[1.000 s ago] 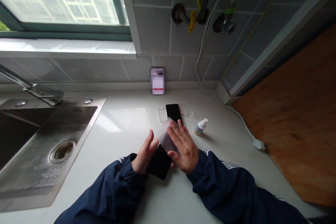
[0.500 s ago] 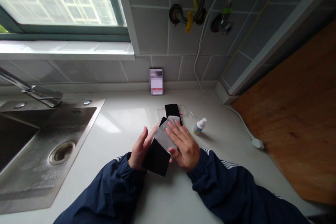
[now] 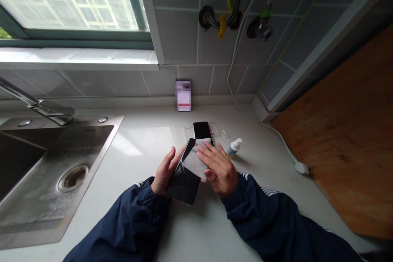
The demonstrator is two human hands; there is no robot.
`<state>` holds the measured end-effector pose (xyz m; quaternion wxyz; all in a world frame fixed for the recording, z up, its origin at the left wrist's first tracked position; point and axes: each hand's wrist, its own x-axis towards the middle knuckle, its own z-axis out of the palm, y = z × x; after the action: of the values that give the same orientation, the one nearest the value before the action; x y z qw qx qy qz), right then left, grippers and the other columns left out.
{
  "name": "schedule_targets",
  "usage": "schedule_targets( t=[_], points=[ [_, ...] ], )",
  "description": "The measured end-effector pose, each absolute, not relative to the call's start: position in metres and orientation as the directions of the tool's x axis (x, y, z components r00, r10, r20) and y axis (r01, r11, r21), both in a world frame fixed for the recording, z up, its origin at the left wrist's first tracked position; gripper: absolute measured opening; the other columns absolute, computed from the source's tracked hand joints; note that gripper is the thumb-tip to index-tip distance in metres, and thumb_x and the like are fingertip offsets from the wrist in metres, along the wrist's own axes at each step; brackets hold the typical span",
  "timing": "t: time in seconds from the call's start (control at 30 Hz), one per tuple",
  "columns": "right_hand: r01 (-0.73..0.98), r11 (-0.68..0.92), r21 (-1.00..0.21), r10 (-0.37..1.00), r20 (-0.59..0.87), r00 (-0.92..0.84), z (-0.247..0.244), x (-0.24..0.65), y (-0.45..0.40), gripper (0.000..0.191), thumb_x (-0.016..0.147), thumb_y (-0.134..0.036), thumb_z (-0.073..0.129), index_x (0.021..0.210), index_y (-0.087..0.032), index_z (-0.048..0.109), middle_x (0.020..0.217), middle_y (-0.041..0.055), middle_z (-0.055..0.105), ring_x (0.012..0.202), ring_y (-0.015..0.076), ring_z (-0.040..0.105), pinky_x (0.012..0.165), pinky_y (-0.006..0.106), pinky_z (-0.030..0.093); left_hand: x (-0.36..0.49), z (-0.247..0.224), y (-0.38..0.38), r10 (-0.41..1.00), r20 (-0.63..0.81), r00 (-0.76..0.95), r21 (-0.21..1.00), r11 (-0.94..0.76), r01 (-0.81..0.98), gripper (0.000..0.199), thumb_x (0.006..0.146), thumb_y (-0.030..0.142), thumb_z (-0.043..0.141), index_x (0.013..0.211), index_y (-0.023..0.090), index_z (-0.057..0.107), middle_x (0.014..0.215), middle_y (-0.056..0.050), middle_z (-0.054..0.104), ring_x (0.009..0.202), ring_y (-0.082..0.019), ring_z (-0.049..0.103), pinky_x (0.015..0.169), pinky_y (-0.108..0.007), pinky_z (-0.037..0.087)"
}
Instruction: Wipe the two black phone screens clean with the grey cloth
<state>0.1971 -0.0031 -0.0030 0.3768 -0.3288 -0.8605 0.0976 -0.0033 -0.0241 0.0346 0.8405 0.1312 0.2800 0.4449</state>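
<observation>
Pressing a grey microfiber cloth (image 3: 195, 159) to a black phone (image 3: 182, 188) toward the front of the counter (image 3: 132, 172)

We hold the black phone tilted above the counter, in line with the back-edge items and to the right of the sink. The fingers of our left hand (image 3: 166, 170) are spread and curled around its left long edge, gripping it. Our right hand (image 3: 219, 168) lies across the phone's face, its fingers nearly flat and slightly apart, pinning the grey microfiber cloth there. The cloth's zigzag-cut edge runs across the phone, and both navy sleeves (image 3: 254, 213) with white stripes reach in from the bottom.

Just beyond our right fingers, a second black phone (image 3: 202, 130) lies on a clear plastic piece (image 3: 189, 133) near the counter's back edge. A small white-capped dropper bottle (image 3: 233, 147) stands just to its right. A blurred card (image 3: 183, 95) leans against the tile backsplash (image 3: 123, 82) behind them. At the counter's left side sits a stainless steel sink (image 3: 46, 159) with its drain (image 3: 73, 178) and a chrome faucet (image 3: 39, 104). A white cable (image 3: 245, 104) runs along the right side of the counter to a plug (image 3: 302, 168) near a wooden board (image 3: 346, 131).
</observation>
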Motion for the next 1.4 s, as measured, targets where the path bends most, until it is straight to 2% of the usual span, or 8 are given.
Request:
schedule_targets(
  t=[0.1,0.27,0.53,0.73,0.97,1.2,1.3,1.4],
  points=[
    [0.516,0.732,-0.444,0.673,0.584,-0.453,-0.006,0.196,-0.002,0.048,0.105,-0.045,0.031,0.137,-0.020,0.058,0.142,0.0092,0.059,0.142,0.0269,0.044,0.121,0.057,0.023,0.001,0.037,-0.024,0.856,-0.379,0.351,0.533,0.512,-0.673,0.060,0.096,0.052,0.046,0.151,0.028,0.042,0.140,-0.011,0.060,0.113,-0.033,0.065,0.090,-0.044,0.054],
    [0.442,0.751,-0.491,0.659,0.588,-0.469,-0.007,0.193,-0.005,0.049,0.106,-0.045,0.031,0.137,-0.018,0.057,0.143,0.0102,0.058,0.143,0.0261,0.043,0.119,0.054,0.030,0.005,0.046,-0.021,0.886,-0.355,0.299,0.573,0.458,-0.680,0.051,0.098,0.043,0.046,0.147,0.030,0.049,0.138,-0.008,0.062,0.112,-0.031,0.066,0.087,-0.041,0.054],
    [0.244,0.857,-0.453,0.488,0.563,-0.667,0.005,0.195,-0.020,0.062,0.103,-0.058,0.027,0.136,-0.016,0.058,0.142,0.0111,0.059,0.145,0.0259,0.040,0.120,0.051,0.031,-0.006,0.047,-0.019,0.864,-0.395,0.312,0.523,0.491,-0.697,0.061,0.096,0.048,0.046,0.153,0.027,0.039,0.132,-0.012,0.067,0.105,-0.032,0.069,0.080,-0.039,0.053],
    [0.171,0.901,-0.398,0.406,0.640,-0.653,-0.001,0.189,-0.029,0.070,0.100,-0.065,0.023,0.132,-0.015,0.061,0.134,0.0112,0.065,0.143,0.0255,0.042,0.122,0.051,0.026,-0.012,0.040,-0.016,0.880,-0.344,0.328,0.510,0.468,-0.721,0.066,0.095,0.054,0.043,0.153,0.024,0.038,0.124,-0.013,0.070,0.101,-0.031,0.070,0.079,-0.038,0.053],
    [0.369,0.837,-0.404,0.537,0.474,-0.698,-0.001,0.194,-0.013,0.069,0.103,-0.061,0.020,0.145,-0.014,0.048,0.156,0.0113,0.042,0.151,0.0282,0.026,0.121,0.054,0.024,-0.013,0.035,-0.015,0.880,-0.333,0.340,0.485,0.469,-0.738,0.073,0.094,0.059,0.040,0.154,0.017,0.035,0.130,-0.017,0.066,0.110,-0.034,0.067,0.098,-0.047,0.046],
    [0.489,0.772,-0.406,0.635,0.530,-0.562,-0.003,0.195,-0.005,0.070,0.102,-0.061,0.021,0.150,-0.014,0.041,0.157,0.0138,0.039,0.152,0.0303,0.024,0.121,0.056,0.027,-0.010,0.036,-0.017,0.877,-0.276,0.393,0.451,0.479,-0.753,0.075,0.096,0.056,0.038,0.157,0.014,0.028,0.133,-0.018,0.064,0.116,-0.035,0.064,0.105,-0.047,0.041],
    [0.408,0.815,-0.412,0.578,0.521,-0.628,-0.001,0.192,-0.013,0.073,0.101,-0.064,0.020,0.146,-0.013,0.046,0.153,0.0142,0.046,0.151,0.0297,0.027,0.122,0.056,0.023,-0.013,0.035,-0.017,0.872,-0.299,0.388,0.465,0.488,-0.738,0.079,0.094,0.058,0.041,0.157,0.013,0.027,0.130,-0.018,0.066,0.112,-0.035,0.066,0.103,-0.046,0.043],
    [0.261,0.894,-0.365,0.436,0.567,-0.699,-0.002,0.188,-0.023,0.071,0.101,-0.065,0.023,0.138,-0.013,0.054,0.144,0.0135,0.056,0.147,0.0280,0.035,0.123,0.056,0.017,-0.015,0.035,-0.017,0.863,-0.327,0.385,0.476,0.502,-0.722,0.079,0.092,0.058,0.044,0.156,0.013,0.030,0.128,-0.019,0.067,0.107,-0.035,0.068,0.100,-0.047,0.046]
  ],
)
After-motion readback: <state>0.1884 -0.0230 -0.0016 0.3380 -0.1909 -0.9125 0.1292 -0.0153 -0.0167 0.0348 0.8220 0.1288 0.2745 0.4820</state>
